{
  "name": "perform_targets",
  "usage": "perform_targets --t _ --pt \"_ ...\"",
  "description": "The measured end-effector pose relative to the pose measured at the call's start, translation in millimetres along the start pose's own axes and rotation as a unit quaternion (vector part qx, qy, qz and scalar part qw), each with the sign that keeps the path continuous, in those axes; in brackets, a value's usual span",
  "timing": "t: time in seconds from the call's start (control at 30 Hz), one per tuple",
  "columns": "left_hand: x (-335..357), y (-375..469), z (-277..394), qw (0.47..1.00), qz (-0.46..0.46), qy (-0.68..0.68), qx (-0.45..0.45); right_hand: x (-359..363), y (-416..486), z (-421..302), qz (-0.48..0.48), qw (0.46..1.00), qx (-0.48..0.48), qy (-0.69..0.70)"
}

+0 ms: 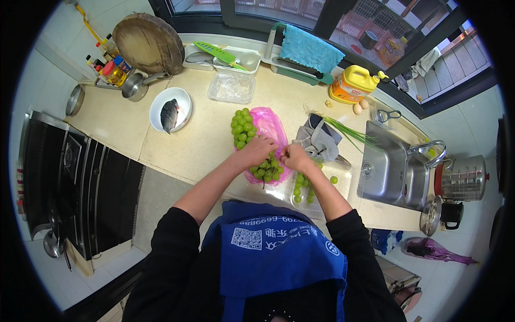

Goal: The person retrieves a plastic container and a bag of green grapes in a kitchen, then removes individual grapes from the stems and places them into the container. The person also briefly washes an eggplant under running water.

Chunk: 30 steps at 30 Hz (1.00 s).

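Observation:
A bunch of green grapes [243,125] lies on a pink plastic bag [270,120] on the counter. My left hand [259,149] is over the middle of the bunch, its fingers curled onto the grapes. Just to the right, at the bag's edge, my right hand [294,156] has its fingers pinched together; whatever may be between them is hidden. Below my right forearm sits a clear plastic tray [322,198] with several loose grapes [297,191] in it. The forearm covers part of that tray.
A white bowl [154,105] holding a dark fish piece stands left. Behind are a clear lidded container [231,87] and a green knife [213,52]. Grey cloth [318,139], spring onions [342,128], two eggs [357,108] and a steel sink [376,173] lie right.

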State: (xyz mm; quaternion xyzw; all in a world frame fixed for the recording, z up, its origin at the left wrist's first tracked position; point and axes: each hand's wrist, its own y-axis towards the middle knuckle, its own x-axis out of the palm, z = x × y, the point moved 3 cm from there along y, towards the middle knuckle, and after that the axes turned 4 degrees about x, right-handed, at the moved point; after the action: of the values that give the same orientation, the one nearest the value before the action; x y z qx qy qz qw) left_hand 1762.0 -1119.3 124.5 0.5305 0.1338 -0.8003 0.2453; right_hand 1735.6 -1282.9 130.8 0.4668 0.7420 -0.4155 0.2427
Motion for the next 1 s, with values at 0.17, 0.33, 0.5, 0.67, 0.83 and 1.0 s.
perform_targets --t 0.17,0.33,0.5,0.67,0.83,1.0 --pt "-7 -1 6 0.999 -0.018 0.022 0.023 10 -31 -18 0.021 0.99 0.04 -0.131" --pt "-10 5 3 0.996 -0.069 0.057 0.028 25 -41 -28 0.091 0.975 0.014 -0.201" --pt "-14 11 0 0.993 -0.103 0.032 0.045 34 -32 -18 0.031 0.974 0.037 -0.223" --pt "-12 13 -3 0.992 -0.116 0.018 0.041 28 -32 -25 0.058 0.973 0.061 -0.213" --pt "-6 17 -5 0.999 -0.045 -0.001 0.019 9 -46 -30 0.021 0.985 0.047 -0.165" --pt "-4 18 -5 0.999 0.03 -0.001 0.012 7 -45 -27 0.02 0.987 0.017 -0.16"
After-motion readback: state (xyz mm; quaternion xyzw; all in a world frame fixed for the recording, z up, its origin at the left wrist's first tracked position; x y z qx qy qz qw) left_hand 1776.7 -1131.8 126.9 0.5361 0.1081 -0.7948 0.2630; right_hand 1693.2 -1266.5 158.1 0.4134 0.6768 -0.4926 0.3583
